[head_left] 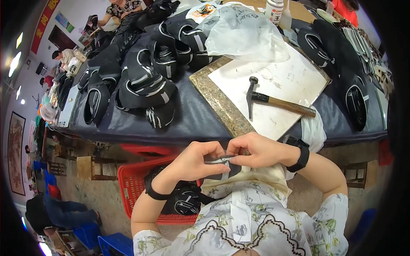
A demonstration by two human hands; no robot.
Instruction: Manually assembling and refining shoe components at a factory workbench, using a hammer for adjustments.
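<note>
Close to my body, below the table's front edge, a small black fabric piece with pale strips (232,172), resembling the shoe uppers on the table, is held between both hands. My left hand (192,161) grips its left side, thumb in front and fingers behind. At the upper right edge, my right hand (259,150) pinches the fabric with thumb and fingertips. The fingertips of the two hands nearly meet along a pale strip. Part of the piece is hidden behind my fingers.
On the dark-covered table (192,121) lie black shoe uppers (145,91) in a heap. A hammer (284,104) rests on a white board (277,79) over a stone slab (222,111), near a plastic bag (245,36). A red basket (127,187) with black pieces stands at lower left.
</note>
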